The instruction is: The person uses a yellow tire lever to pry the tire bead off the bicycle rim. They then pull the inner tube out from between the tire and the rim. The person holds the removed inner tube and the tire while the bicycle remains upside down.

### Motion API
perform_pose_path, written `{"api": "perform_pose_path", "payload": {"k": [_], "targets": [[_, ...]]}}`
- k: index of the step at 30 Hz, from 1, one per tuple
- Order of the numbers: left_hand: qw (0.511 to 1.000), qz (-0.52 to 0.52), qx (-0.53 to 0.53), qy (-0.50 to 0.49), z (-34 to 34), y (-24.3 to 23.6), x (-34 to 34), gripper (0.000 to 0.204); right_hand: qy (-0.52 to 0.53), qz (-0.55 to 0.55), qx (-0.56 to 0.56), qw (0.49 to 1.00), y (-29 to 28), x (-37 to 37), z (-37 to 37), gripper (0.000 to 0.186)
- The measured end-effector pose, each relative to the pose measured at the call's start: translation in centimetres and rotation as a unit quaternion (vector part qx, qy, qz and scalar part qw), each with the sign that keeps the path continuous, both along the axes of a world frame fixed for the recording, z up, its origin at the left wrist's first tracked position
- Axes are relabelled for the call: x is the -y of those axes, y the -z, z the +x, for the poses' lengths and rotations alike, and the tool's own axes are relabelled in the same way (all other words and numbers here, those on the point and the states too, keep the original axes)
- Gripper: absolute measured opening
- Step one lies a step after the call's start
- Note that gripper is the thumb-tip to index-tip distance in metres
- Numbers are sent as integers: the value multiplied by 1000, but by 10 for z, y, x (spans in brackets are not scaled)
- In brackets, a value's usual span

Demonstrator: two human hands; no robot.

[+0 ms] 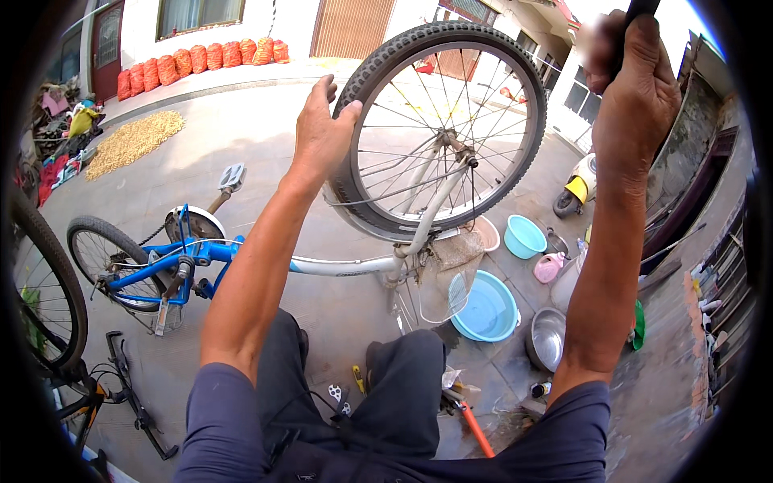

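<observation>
An upturned bicycle (338, 265) with a white and blue frame lies before me, its front wheel (470, 153) standing up in the fork. My left hand (320, 133) is beside the left edge of the knobby black tire (354, 173), its thumb and fingers apart; I cannot tell whether the thumb touches the rubber. Raised high at the right, my right hand (640, 97) wraps around a dark, handle-like object (642, 8), which mostly runs out of the picture. A pedal (232, 177) and the blue rear part of the frame lie to the left.
Water fills a blue basin (485, 307) right of the fork; a turquoise basin (525, 236) and a metal bowl (547, 339) are near it. An orange-handled tool (477, 431) and a wrench (339, 398) lie by my legs. Another bicycle's wheel (48, 282) stands at the left.
</observation>
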State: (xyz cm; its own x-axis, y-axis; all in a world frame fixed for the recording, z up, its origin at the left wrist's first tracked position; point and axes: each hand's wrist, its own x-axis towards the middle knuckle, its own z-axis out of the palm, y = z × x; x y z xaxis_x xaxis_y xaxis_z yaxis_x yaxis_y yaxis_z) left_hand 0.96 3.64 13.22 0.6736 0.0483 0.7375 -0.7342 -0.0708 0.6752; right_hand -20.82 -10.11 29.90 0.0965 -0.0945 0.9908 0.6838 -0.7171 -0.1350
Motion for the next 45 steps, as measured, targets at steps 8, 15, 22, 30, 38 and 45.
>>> {"api": "perform_pose_path", "payload": {"k": [8,15,22,30,38,45], "targets": [[995,79,-56,0,0,22,13,55,170,155,-459,858,78,68,59,37],[998,18,35,51,-7,-14,9,58,-80,88,-127,985,15,6,5,37],[996,81,-14,-19,-2,25,22,66,76,56,-158,983,63,59,42,38],[994,102,-9,-42,2,19,20,71,-113,181,-207,955,18,46,3,37],[995,93,5,-32,8,24,22,72,164,-47,-56,984,71,60,52,43],[996,90,3,18,-1,-2,14,68,4,85,-306,948,48,26,39,35]]}}
